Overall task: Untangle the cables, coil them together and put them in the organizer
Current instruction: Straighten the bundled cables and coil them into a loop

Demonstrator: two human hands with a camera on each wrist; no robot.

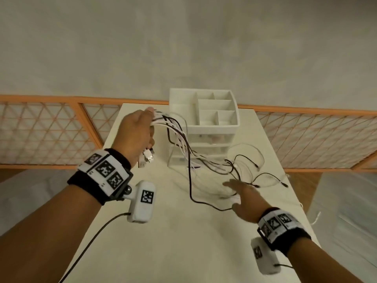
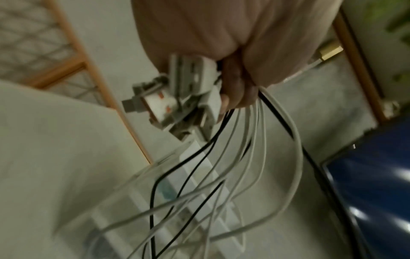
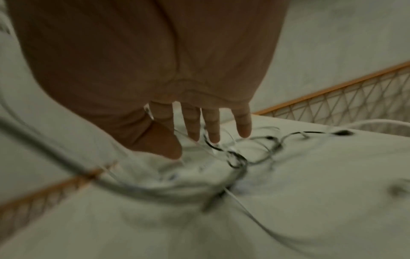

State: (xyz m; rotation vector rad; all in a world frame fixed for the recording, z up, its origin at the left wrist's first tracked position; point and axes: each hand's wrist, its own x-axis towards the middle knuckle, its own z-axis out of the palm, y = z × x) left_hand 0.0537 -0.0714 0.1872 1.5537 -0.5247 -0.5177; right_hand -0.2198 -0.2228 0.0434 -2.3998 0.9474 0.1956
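Left hand: grip closed round the cables at their plug ends, raised beside the organizer.
Cables: strands run down and rightward to the desk.
Right hand: grip open, fingers spread over the tangled loose ends, the nearer hand.

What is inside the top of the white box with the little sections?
The organizer top sections look empty from the head view; the cables hang beside it from the left hand. The section floors are partly hidden by their walls.
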